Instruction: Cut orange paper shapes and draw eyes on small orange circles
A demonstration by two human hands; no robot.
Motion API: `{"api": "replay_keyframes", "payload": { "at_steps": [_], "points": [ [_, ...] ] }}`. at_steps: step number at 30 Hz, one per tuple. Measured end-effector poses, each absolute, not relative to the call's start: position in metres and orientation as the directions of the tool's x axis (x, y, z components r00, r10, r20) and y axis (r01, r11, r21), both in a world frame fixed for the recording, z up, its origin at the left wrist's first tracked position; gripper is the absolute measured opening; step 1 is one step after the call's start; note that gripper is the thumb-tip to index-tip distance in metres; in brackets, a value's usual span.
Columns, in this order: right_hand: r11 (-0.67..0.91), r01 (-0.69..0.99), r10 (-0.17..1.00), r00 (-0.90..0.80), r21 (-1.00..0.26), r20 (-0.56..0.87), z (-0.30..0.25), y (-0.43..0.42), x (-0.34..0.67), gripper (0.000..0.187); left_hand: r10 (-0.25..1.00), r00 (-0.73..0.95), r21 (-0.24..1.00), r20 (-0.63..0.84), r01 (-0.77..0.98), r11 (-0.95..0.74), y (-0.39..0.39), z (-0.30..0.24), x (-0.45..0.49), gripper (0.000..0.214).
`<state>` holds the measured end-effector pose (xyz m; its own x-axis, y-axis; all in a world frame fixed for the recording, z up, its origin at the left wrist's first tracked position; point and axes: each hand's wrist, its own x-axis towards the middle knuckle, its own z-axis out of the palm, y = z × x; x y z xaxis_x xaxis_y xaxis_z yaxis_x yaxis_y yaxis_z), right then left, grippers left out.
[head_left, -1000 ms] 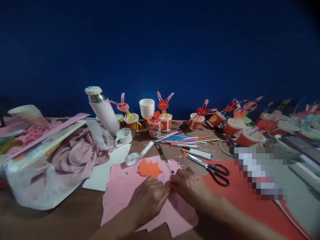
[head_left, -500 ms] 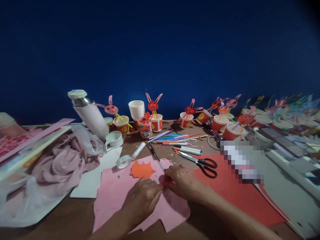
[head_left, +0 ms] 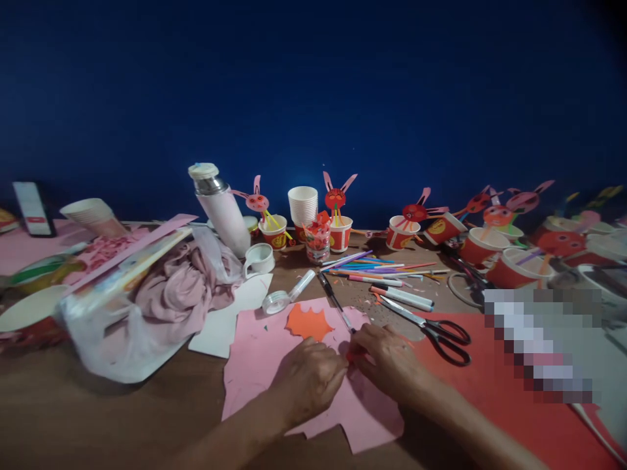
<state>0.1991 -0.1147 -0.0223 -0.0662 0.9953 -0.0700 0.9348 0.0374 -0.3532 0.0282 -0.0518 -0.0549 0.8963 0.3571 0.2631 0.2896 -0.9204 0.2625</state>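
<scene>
My left hand (head_left: 311,378) and my right hand (head_left: 386,359) are close together above a torn-edged pink sheet (head_left: 255,372). Both have curled, closed fingers. A small red piece (head_left: 349,356) shows at my right fingertips. My left fingers meet it from the other side, but their grip on it is mostly hidden. Just behind my left hand lies an orange cutout (head_left: 308,323) with a scalloped edge. A black-and-clear pen (head_left: 336,301) points toward my right fingers. Black-handled scissors (head_left: 421,321) rest to the right, partly over a red sheet (head_left: 470,385).
Behind are a tape roll (head_left: 275,302), markers (head_left: 401,298), coloured sticks (head_left: 372,266), a white mug (head_left: 259,259) and a leaning flask (head_left: 223,212). Paper cups with rabbit-like figures (head_left: 339,232) line the wall. A plastic bag with cloth (head_left: 112,346) lies at left.
The view has turned left, so everything sits further right and a phone appears at far left. My hands stay together around the red piece with little visible change.
</scene>
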Motion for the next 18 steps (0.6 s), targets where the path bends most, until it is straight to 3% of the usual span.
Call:
{"api": "replay_keyframes", "payload": {
  "at_steps": [18],
  "points": [
    [0.137, 0.934, 0.990, -0.141, -0.330, 0.010, -0.0229, -0.1138, 0.1988, 0.008, 0.339, 0.896, 0.251, 0.288, 0.271, -0.929, -0.0517, -0.0512, 0.0292, 0.022]
  ]
}}
